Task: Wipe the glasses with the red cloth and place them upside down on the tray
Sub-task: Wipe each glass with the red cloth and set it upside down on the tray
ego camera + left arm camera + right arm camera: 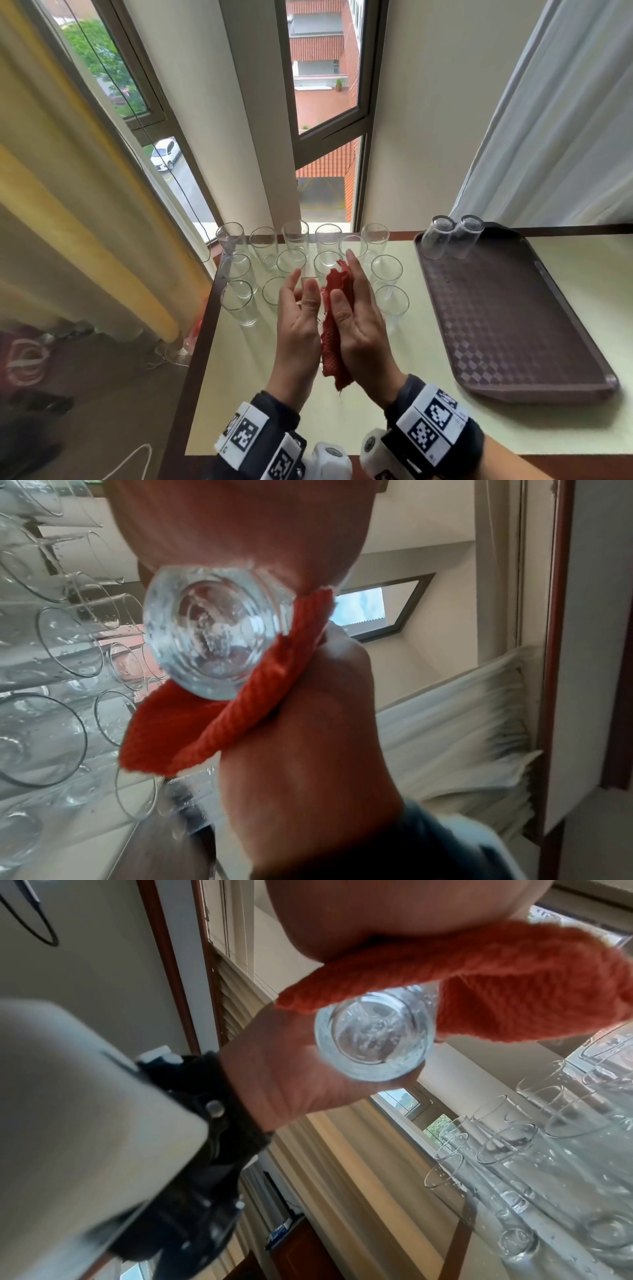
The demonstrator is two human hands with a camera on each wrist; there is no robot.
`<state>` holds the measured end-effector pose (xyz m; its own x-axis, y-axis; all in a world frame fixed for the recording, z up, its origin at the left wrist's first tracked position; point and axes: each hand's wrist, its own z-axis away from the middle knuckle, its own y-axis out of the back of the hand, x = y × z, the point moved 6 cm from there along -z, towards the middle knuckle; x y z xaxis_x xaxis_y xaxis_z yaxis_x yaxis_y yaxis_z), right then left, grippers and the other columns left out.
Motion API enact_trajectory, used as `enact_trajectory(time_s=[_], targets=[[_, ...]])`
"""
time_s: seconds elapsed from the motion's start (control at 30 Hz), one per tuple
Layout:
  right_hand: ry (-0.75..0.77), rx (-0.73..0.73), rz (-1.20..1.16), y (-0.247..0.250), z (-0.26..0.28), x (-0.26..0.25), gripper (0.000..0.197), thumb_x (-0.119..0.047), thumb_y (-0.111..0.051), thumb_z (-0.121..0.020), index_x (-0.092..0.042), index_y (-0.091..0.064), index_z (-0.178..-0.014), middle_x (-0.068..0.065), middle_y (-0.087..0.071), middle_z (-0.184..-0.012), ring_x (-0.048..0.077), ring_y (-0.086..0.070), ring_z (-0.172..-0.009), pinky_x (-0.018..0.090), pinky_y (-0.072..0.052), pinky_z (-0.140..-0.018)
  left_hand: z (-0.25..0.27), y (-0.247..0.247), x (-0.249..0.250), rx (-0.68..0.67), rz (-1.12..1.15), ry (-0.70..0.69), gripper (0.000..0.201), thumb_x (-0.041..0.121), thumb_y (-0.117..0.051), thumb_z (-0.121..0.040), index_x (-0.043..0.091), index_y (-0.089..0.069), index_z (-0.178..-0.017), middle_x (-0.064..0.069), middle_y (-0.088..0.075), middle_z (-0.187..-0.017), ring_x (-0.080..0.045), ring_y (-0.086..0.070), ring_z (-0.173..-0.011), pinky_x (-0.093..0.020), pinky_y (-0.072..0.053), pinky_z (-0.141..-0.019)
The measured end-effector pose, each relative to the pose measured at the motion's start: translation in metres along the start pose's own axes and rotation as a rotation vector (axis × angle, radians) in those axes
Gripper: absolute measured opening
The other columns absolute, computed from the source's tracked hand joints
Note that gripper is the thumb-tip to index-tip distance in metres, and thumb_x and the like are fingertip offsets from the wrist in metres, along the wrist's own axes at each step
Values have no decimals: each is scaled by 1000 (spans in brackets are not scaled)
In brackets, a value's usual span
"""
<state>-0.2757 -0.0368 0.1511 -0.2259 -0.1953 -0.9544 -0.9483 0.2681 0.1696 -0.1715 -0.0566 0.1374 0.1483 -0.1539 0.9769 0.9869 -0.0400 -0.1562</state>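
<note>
**Red cloth (pixel 337 329), wet glass (pixel 219 631) — slip risk**

I see droplets on the glass. If the squeeze eases, it could slide down onto the standing glasses (pixel 239 301) near the tabletop's (pixel 239 394) far left corner. The left hand (pixel 296 325) curls round the glass above them, and the right hand (pixel 363 329) — nearly flat — presses the cloth against it.

glass (pixel 219 631) pretty much just a thick base on both wrist cams, the rest buried between left hand (pixel 294 337), red cloth (pixel 329 354) and right hand (pixel 366 337), fingers cropped off up top there, white camera housing (pixel 85 1110) a blurry blob, table glasses (pixel 327 262) half hidden behind the fingertips
</note>
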Motion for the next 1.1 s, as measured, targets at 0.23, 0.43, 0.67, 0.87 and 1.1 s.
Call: enact_trajectory(time_s=[0.23, 0.43, 0.67, 0.87, 1.1], targets=[[-37, 26, -92, -1, -11, 0, 63, -74, -37, -89, -48, -31, -147, 5, -59, -137, 23, -60, -122, 52, -50, -99, 12, -8, 12, -69, 83, -34, 61, 47, -64, -81, 31, -39, -135, -7, -66, -122, -18, -70, -107, -43, -56, -96], [-32, 22, -120, -2, 5, 5, 57, -58, -39, -93, -35, -40, -145, -11, -65, -92, 8, -63, -79, 41, -53, -71, 9, 1, 15, -35, -8, -88, 55, 49, -46, -86, 24, -39, -135, -9, -65, -120, -5, -68, -101, -11, -51, -84], [-121, 17, -237, 5, 1, -1, 30, -47, -39, -96, -34, -56, -117, 4, -72, -89, 25, -71, -85, 44, -59, -77, 25, -8, 0, -3, 5, -51, 56, 65, -58, -86, 32, -44, -130, -7, -67, -117, -20, -69, -105, -45, -56, -94], [-257, 7, -358, 9, 15, 14, 24, -35, -43, -104, -22, -63, -107, 9, -77, -92, 35, -71, -84, 46, -58, -74, 22, -2, -7, 10, -33, -23, 82, 51, -84, -69, 25, -45, -135, -7, -64, -109, -8, -69, -93, -21, -56, -72], [-793, -130, -858, 5, 34, 40, 58, -51, -40, -98, -6, -58, -130, 23, -67, -115, 42, -69, -79, 44, -59, -65, 16, 11, 18, 13, -9, -91, 69, 39, -81, -73, 38, -42, -130, -7, -63, -119, -3, -69, -93, -12, -52, -70]])
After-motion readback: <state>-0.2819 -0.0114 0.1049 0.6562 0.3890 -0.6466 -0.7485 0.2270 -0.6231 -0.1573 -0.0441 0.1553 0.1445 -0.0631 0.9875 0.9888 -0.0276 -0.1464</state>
